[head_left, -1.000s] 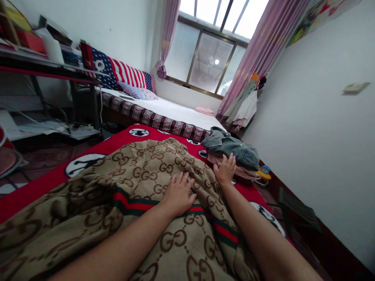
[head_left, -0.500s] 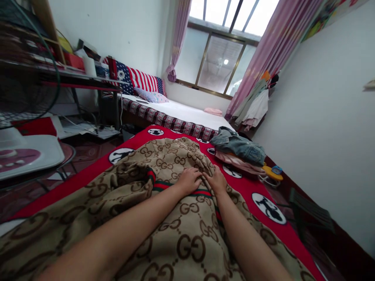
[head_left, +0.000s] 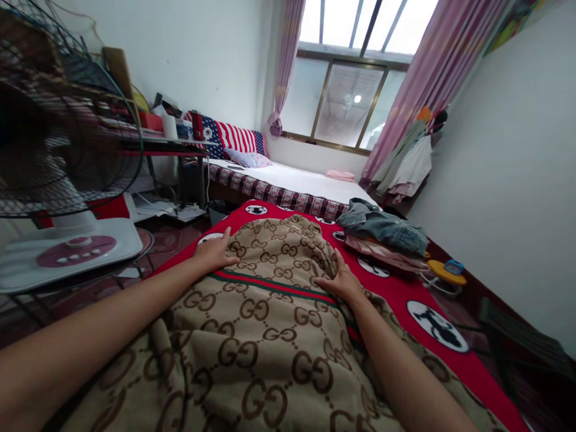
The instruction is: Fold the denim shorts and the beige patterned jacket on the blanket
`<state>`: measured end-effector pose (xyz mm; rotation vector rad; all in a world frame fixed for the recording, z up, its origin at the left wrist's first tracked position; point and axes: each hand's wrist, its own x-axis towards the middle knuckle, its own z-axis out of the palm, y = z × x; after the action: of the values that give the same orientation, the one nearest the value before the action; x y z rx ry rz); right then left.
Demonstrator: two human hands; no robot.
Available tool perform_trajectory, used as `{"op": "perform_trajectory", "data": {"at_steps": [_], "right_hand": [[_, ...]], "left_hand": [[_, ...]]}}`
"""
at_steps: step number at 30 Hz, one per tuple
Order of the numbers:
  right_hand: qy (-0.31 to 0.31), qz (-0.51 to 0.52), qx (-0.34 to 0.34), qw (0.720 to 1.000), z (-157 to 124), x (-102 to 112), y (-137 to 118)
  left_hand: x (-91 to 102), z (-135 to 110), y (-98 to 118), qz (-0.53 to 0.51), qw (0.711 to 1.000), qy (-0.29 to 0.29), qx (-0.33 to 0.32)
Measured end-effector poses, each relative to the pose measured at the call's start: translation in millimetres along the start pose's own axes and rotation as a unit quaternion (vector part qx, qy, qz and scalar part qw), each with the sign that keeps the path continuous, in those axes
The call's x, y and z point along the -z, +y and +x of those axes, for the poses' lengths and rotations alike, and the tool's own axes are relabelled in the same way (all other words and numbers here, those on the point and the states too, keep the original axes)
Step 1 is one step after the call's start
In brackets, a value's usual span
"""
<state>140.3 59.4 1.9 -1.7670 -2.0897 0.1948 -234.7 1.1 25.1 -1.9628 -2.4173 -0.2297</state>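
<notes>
A tan garment (head_left: 265, 318) with a brown double-G pattern and a green-red-green stripe lies spread out in front of me. My left hand (head_left: 213, 251) rests at its left edge, just above the stripe, with thumb and fingers apart. On the opposite side my right hand (head_left: 342, 279) lies on the cloth, fingers spread, thumb pointing inward beside a small crease. Neither hand visibly grips the fabric. The near end of the garment runs out of view at the bottom.
A red cloth (head_left: 450, 360) with white circles lies under the garment. Folded clothes (head_left: 387, 231) with denim on top sit at the right. A fan (head_left: 72, 246) stands left, near a cluttered desk (head_left: 180, 150). Behind is a bed (head_left: 301, 180); a yellow stool (head_left: 445, 273) stands right.
My left hand has moved from the middle out to the left edge, and the bunched fold there now lies flatter. My right hand stays on the right side. The view has shifted left.
</notes>
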Motion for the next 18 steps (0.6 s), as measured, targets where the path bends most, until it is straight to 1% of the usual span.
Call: {"op": "perform_trajectory", "data": {"at_steps": [2, 4, 5, 7, 9, 10, 12, 13, 14, 15, 16, 17, 18], "right_hand": [[-0.053, -0.022, 0.04, 0.998, -9, 5, -11], [-0.072, -0.053, 0.079, 0.993, -19, 14, -19], [-0.065, -0.069, 0.101, 0.99, -24, 20, -23], [-0.027, -0.098, 0.151, 0.983, -30, 41, -27], [0.028, -0.117, 0.195, 0.973, -27, 70, -30], [0.06, -0.128, 0.205, 0.968, -20, 87, -32], [0.139, -0.155, 0.193, 0.959, 4, 117, -38], [0.169, -0.17, 0.183, 0.954, 20, 129, -41], [0.19, -0.185, 0.173, 0.948, 37, 137, -43], [0.209, -0.199, 0.16, 0.944, 53, 141, -45], [0.22, -0.208, 0.145, 0.942, 66, 141, -45], [0.226, -0.211, 0.135, 0.941, 74, 137, -44], [0.225, -0.212, 0.131, 0.942, 77, 130, -42]], "left_hand": [[2.8, -8, 15, 0.011, 1.0, 0.0, -0.027], [7.9, -17, 30, 0.013, 0.998, 0.006, -0.068], [11.8, -22, 35, 0.009, 0.995, 0.011, -0.103], [24.1, -28, 42, -0.005, 0.983, 0.043, -0.177], [43.5, -26, 44, -0.033, 0.969, 0.104, -0.223], [55.8, -20, 44, -0.051, 0.961, 0.147, -0.23], [82.3, 0, 46, -0.071, 0.943, 0.24, -0.22], [94.3, 14, 49, -0.065, 0.934, 0.282, -0.208], [103.9, 28, 53, -0.041, 0.933, 0.299, -0.196], [110.3, 42, 58, -0.022, 0.937, 0.306, -0.166], [112.6, 53, 65, -0.004, 0.947, 0.292, -0.132], [110.6, 61, 72, 0.009, 0.959, 0.264, -0.101], [104.5, 65, 80, 0.016, 0.971, 0.224, -0.081]]}}
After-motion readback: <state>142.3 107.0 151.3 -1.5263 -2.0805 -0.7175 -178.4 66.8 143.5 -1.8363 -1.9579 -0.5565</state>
